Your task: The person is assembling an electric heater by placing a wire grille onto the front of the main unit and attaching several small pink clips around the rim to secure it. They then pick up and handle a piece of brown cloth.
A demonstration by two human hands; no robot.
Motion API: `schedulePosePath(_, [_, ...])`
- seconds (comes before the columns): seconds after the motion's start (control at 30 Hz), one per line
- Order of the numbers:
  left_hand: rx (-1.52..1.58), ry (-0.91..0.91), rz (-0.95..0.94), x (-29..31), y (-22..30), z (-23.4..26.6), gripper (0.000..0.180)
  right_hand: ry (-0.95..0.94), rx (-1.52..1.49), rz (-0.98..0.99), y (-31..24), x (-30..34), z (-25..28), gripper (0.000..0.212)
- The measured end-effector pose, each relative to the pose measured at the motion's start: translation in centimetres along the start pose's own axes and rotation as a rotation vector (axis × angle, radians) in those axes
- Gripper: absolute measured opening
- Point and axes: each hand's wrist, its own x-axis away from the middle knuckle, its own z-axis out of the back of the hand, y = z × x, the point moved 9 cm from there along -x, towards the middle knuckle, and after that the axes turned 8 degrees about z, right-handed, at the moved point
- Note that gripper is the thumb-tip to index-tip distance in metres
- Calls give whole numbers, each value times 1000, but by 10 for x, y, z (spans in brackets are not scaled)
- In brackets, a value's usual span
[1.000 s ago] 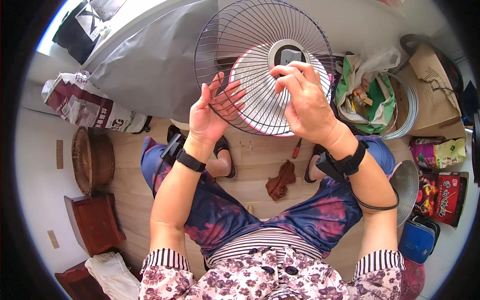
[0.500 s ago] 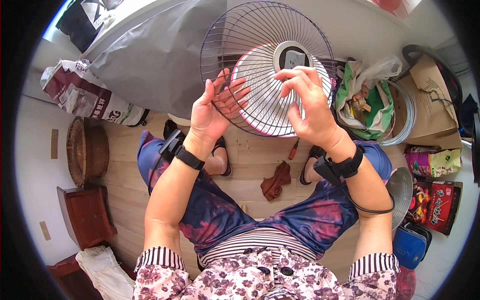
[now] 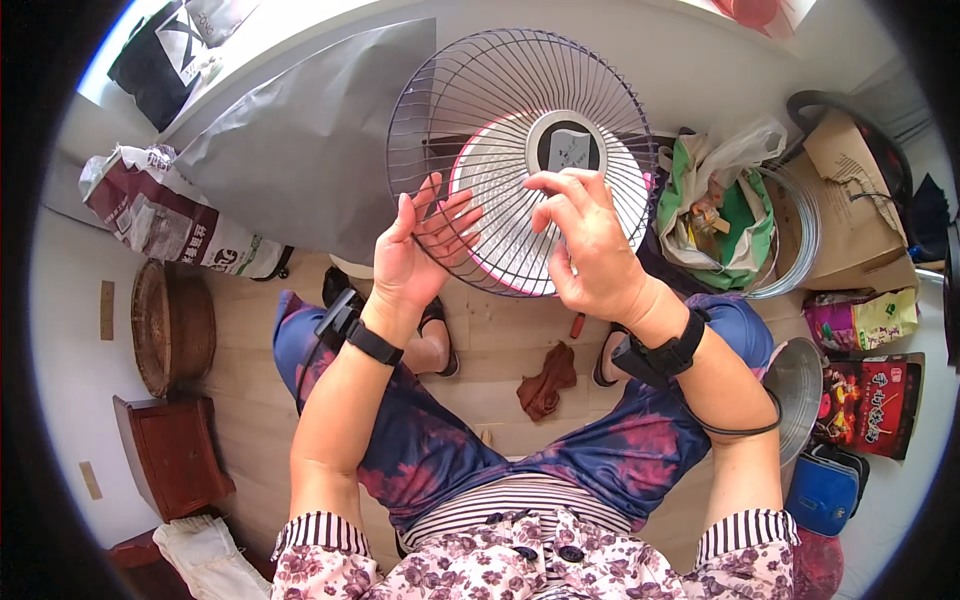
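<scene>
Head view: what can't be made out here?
All in the head view:
- Red tool: upper end, behind the right hand.
- Left hand: whether it touches the wire guard; wires overlap it.
- Right hand: whether it grips anything small; bent fingers hide this.
- Red object: cut off by upper edge.

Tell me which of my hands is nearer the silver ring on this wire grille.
Your right hand: its curled fingers are right by the silver ring on the wire grille, whereas your left hand is out at the grille's rim.
</scene>
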Motion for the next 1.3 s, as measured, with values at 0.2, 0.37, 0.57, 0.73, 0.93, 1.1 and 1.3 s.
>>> schedulePosePath(0.2, [24, -70, 12, -2, -1, 1, 48, -38, 9, 29, -4, -1, -2, 32])
schedulePosePath(0.37, [72, -200, 39, -4, -2, -3, 49, -106, -78, 143, -24, -6, -7, 29])
schedulePosePath(0.57, [40, -158, 26, -4, 0, 3, 49, -44, -192, 173, -34, -2, -9, 23])
schedulePosePath(0.73, [14, -154, 35, 0, 1, 3, 50, 184, -265, 17, -5, 4, 15, 22])
schedulePosePath(0.93, [-16, -200, 129, 6, -5, 7, 53, 490, -400, -205, 33, 16, 53, 17])
schedulePosePath(1.1, [-120, -218, 150, 14, -7, 11, 44, 610, -427, -324, 58, 28, 76, 13])
schedulePosePath(1.3, [-157, -267, 230, 13, -19, 15, 46, 505, -218, -232, 50, 29, 78, 14])
